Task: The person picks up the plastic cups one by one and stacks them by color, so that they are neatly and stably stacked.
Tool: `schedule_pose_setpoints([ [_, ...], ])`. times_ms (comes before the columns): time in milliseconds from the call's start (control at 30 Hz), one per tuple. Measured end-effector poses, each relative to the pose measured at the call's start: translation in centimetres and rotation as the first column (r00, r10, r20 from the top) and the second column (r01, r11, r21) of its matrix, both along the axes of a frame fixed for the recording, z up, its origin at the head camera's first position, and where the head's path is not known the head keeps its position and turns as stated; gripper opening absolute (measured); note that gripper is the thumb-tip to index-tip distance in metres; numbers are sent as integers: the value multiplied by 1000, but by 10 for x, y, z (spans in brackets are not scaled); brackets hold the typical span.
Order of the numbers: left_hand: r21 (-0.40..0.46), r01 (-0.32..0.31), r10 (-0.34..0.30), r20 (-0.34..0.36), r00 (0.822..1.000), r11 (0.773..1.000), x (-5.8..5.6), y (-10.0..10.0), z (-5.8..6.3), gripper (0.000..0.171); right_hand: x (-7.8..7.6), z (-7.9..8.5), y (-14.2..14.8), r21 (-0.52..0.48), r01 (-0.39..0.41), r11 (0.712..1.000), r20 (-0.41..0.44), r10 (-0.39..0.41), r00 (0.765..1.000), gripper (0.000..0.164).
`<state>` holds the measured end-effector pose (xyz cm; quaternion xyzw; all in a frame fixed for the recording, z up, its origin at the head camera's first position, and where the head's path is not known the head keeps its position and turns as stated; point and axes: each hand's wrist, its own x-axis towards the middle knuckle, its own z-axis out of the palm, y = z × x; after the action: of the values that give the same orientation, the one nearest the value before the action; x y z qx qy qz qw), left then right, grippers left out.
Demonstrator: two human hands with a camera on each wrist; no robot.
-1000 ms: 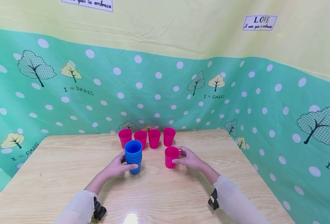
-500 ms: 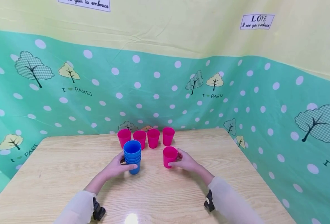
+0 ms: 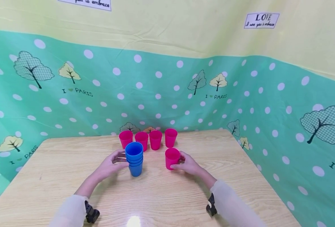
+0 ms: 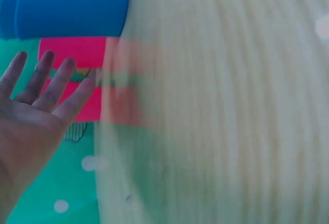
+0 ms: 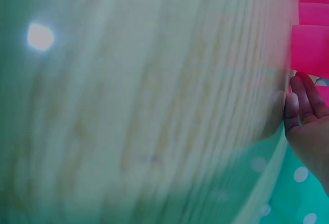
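A stack of several nested blue cups (image 3: 135,168) stands upright on the wooden table. My left hand (image 3: 110,165) is just left of it, fingers spread and straight; in the left wrist view a gap shows between the fingers (image 4: 51,90) and the blue cups (image 4: 72,8). To the right, my right hand (image 3: 188,164) holds a single pink cup (image 3: 172,160), upright with its mouth up, thumb across its front and fingers behind it. The right wrist view shows the fingers (image 5: 303,100) beside the pink cup (image 5: 311,49).
Behind, along the table's far edge, stand several more pink cups: one at the left (image 3: 126,138), one at the right (image 3: 171,137), others between. A patterned green and yellow curtain (image 3: 156,85) hangs behind and to the right of the table (image 3: 161,201).
My left hand has let go of the blue stack and drawn back a little to the left. The right hand has moved the pink cup slightly left, then stayed.
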<state>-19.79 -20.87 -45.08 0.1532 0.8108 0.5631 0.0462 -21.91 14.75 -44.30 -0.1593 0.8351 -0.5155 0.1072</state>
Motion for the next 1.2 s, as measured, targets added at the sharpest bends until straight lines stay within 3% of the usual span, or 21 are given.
schedule_pose_setpoints([
  [100, 22, -23, 24, -28, 999, 999, -2, -7, 3, 48, -1, -3, 1, 3, -8, 1000, -2, 8, 1000, 48],
  [267, 7, -133, 133, -39, 990, 991, -7, -14, 8, 47, -2, -6, 2, -15, -9, 1000, -10, 9, 1000, 45],
  [433, -60, -265, 263, -49, 964, 962, -16, -15, 10, 57, -1, -6, 1, -29, 11, 1000, 10, -11, 1000, 47],
  [600, -72, -345, 344, -32, 939, 936, -29, -16, 10, 65, -1, -7, 1, -43, 12, 999, 24, -11, 1000, 47],
  [1000, -75, -398, 403, 61, 913, 914, -63, -9, 14, 87, 3, -1, 0, -48, 25, 999, 46, -22, 999, 48],
  [1200, -125, -367, 380, 102, 919, 922, -71, -4, 13, 93, 4, 1, -2, -45, 33, 998, 52, -31, 998, 49],
])
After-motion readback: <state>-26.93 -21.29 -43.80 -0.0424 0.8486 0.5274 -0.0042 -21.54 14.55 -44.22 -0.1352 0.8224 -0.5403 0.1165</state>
